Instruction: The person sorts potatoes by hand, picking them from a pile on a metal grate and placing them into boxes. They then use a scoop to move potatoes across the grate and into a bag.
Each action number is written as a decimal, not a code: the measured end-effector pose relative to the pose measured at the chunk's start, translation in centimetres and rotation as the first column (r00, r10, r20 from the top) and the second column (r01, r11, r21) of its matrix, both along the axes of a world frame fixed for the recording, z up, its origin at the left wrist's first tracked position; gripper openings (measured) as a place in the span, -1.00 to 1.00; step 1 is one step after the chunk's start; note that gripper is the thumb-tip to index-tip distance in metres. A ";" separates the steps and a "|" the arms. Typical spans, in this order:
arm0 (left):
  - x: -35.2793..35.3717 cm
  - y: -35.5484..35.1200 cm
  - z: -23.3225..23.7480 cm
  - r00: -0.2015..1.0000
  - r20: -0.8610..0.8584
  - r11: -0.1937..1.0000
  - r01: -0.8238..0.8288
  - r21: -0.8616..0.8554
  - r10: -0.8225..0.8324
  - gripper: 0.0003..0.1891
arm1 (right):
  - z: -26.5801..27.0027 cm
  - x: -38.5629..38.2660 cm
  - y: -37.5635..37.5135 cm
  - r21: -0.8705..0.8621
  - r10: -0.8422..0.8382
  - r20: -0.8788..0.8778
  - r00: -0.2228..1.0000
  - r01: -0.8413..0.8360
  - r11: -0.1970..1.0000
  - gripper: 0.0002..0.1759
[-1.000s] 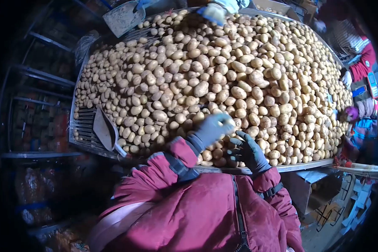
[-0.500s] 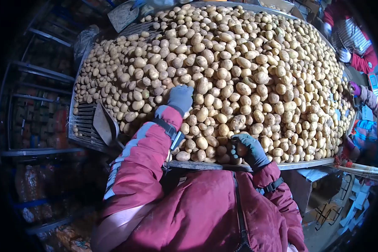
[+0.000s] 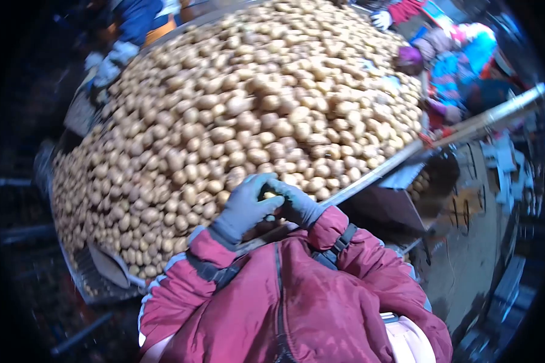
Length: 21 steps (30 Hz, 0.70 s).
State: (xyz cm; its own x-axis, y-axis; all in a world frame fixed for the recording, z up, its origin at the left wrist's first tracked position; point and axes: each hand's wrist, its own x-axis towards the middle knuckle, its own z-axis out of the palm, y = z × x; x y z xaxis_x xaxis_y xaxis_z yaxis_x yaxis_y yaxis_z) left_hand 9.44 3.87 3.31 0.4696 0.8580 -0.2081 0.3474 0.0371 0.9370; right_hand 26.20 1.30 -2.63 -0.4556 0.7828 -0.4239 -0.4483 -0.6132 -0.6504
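A wide heap of potatoes (image 3: 224, 133) covers the sorting table, whose metal edge (image 3: 369, 176) runs in front of my chest. Close to that edge both gloved hands meet. My left hand (image 3: 243, 209), in a grey glove, is bent inward with thumb and fingers curled. My right hand (image 3: 293, 202), in a grey-green glove, touches it from the other side with curled fingers. Something small and yellowish, perhaps a potato, shows between them, mostly hidden by the fingers. The picture is slightly blurred.
A metal scoop (image 3: 108, 265) lies at the table's left corner. Co-workers are along the far side: blue gloves (image 3: 112, 60) at top left, a white glove (image 3: 382, 20) and a purple glove (image 3: 409, 59) at top right. A box (image 3: 387, 206) stands below the right edge.
The view has turned to the right. My left hand has come back from the middle of the heap to meet my right hand near my chest. The dark potato in my right hand no longer shows.
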 end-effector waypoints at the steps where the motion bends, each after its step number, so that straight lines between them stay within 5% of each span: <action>1: 0.9 0.4 1.2 0.998 0.021 0.998 0.053 0.020 -0.053 -0.47 | 0.1 1.7 -0.2 -0.063 -0.033 0.004 0.999 0.033 0.997 -0.56; 2: 1.9 0.4 1.5 0.998 0.057 0.992 0.040 -0.120 -0.033 -0.45 | 0.1 3.5 -0.5 -0.126 -0.069 0.002 0.998 0.068 0.990 -0.56; 4: 2.3 1.6 -1.2 0.965 -0.215 0.938 0.207 0.279 -0.149 -0.43 | 1.6 7.4 -1.7 -0.279 -0.216 -0.124 0.968 0.175 0.944 -0.45; 6: 3.0 2.8 -1.2 0.971 -0.238 0.957 0.083 0.279 -0.015 -0.43 | 1.7 11.7 -2.8 -0.241 -0.357 -0.087 0.930 0.328 0.913 -0.38; 7: 3.5 3.4 -1.4 0.954 -0.298 0.944 0.082 0.320 0.018 -0.42 | -1.0 13.8 -3.7 -0.040 -0.416 0.163 0.895 0.427 0.903 -0.35; 8: 3.9 3.9 -1.8 0.934 -0.353 0.927 0.081 0.365 0.057 -0.41 | 1.4 16.2 -4.3 -0.225 -0.451 -0.194 0.871 0.408 0.885 -0.33; 10: 3.9 4.4 -4.4 0.851 -0.516 0.794 0.247 0.555 0.096 -0.36 | -1.5 20.1 -6.4 0.070 -0.583 -0.046 0.811 0.584 0.808 -0.29; 11: 4.3 4.3 -5.0 0.856 -0.513 0.783 0.280 0.555 0.057 -0.36 | 3.8 22.2 -8.0 -0.122 -0.622 -0.163 0.766 0.610 0.783 -0.27; 14: 5.3 3.6 -5.9 0.800 -0.564 0.713 0.274 0.646 0.204 -0.29 | -1.3 27.1 -12.5 -0.015 -0.686 -0.186 0.703 0.696 0.718 -0.24; 15: 5.4 3.6 -6.3 0.779 -0.585 0.691 0.296 0.660 0.225 -0.28 | -0.4 27.5 -14.0 -0.063 -0.783 -0.046 0.620 0.781 0.622 -0.23; 21: 5.4 3.4 -7.5 0.704 -0.643 0.681 0.313 0.662 0.302 -0.27 | -3.1 32.7 -23.4 -0.315 -0.945 -0.090 0.315 0.891 0.327 -0.26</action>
